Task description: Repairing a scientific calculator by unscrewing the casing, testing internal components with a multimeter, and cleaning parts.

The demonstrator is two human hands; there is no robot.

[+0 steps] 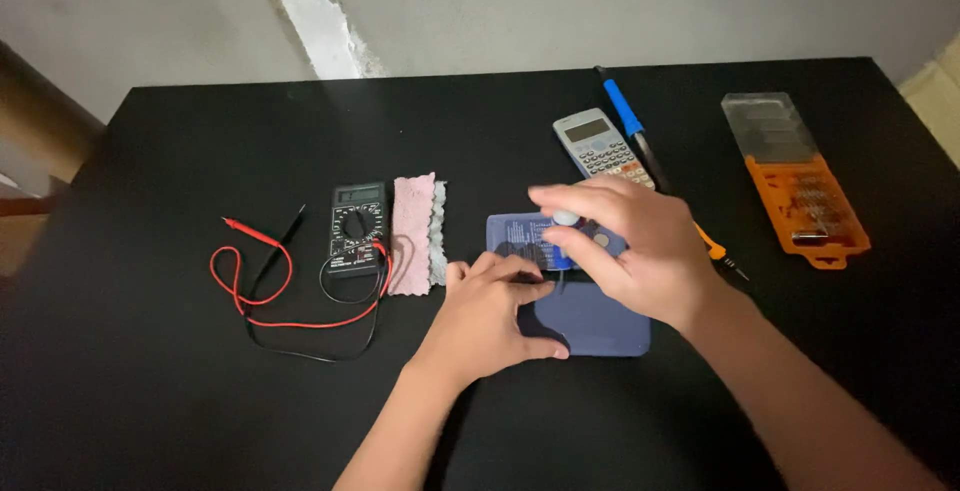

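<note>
1. Two hands work over a flat, blue-grey rectangular case with rounded corners, lying near the middle of the matt black tabletop.
2. Left hand: pressed palm-down on the case's left edge, fingers curled, thumb stretched along the lower edge; it steadies the case and lifts nothing.
3. Right hand: hovers over the case's upper half, fingertips pinched on a small pale rounded piece. What that piece is cannot be told.
4. Under the right hand the case's upper panel shows dark with fine pale print.
5. Just beyond the case: a grey calculator, hard plastic, tilted; beside it a blue-handled slender tool.
6. Far right: an orange plastic bit box with a clear lid open.
7. Left of the case: a folded pink cloth, soft and nubbly, over a grey one; touching it, a black multimeter with looping red and black leads.
</note>
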